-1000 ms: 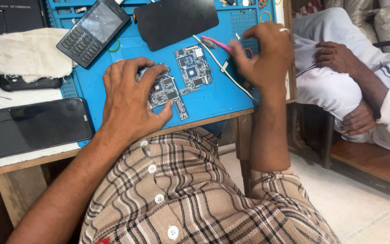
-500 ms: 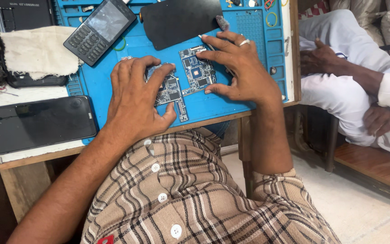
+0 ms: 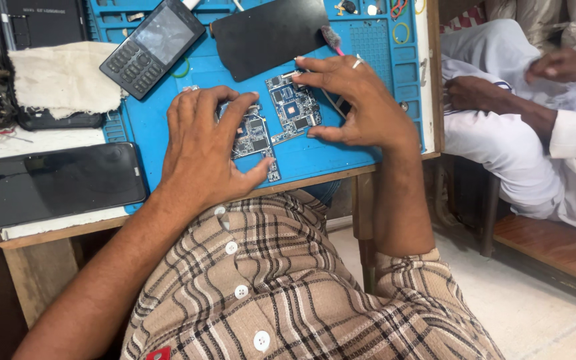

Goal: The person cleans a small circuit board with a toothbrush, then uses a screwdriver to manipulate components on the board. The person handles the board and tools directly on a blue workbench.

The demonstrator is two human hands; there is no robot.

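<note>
Two circuit boards lie side by side on the blue work mat point(image 3: 315, 163), each now under one hand. Left hand point(image 3: 201, 143) lies palm-down with fingers spread over the left circuit board point(image 3: 256, 137), its thumb tip touching that board's lower strip; its position is nearly the same as a second ago. Right hand point(image 3: 358, 103) has changed most: a second ago it pinched a thin pink-handled tool at the mat's far right corner, whereas now it frames the right circuit board point(image 3: 293, 107), forefinger at the board's far edge, thumb at its near edge, fingers apart and only lightly bracing rather than gripping. Pink-handled brush point(image 3: 331, 37) lies just beyond the right fingertips, partly hidden by the hand, beside the black back cover point(image 3: 268, 33). Judged from this shift, tool work has given way to steadying or positioning the right board. Beyond the left hand rests a keypad phone point(image 3: 151, 43); outboard of it, a black smartphone point(image 3: 55, 183).
</note>
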